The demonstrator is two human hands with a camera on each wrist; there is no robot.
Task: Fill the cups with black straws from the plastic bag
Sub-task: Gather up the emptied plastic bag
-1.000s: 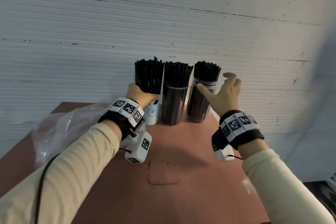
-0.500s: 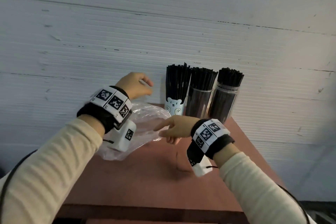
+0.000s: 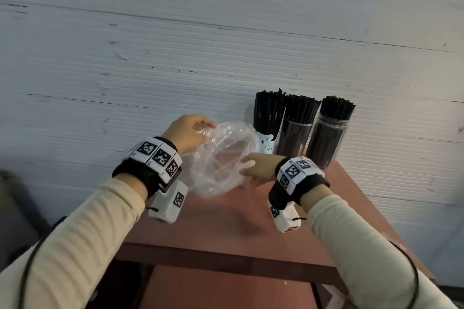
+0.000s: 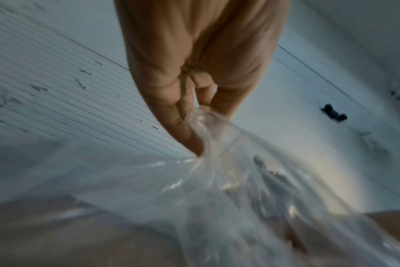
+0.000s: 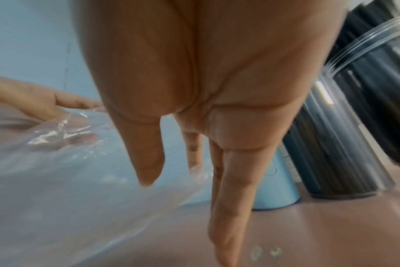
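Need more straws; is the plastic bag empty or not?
Empty, apparently: the plastic bag is see-through, no black straws show inside; left hand holds it up crumpled.

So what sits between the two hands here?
The clear plastic bag, in the head view: the left hand pinches its upper edge and the right hand holds its near side. No straws show inside.

A reddish-brown table (image 3: 251, 231) stands against the white wall. At its far right edge three cups packed with black straws stand in a row: a blue bear cup (image 3: 265, 143), a dark cup (image 3: 292, 138), and a clear cup (image 3: 326, 143).
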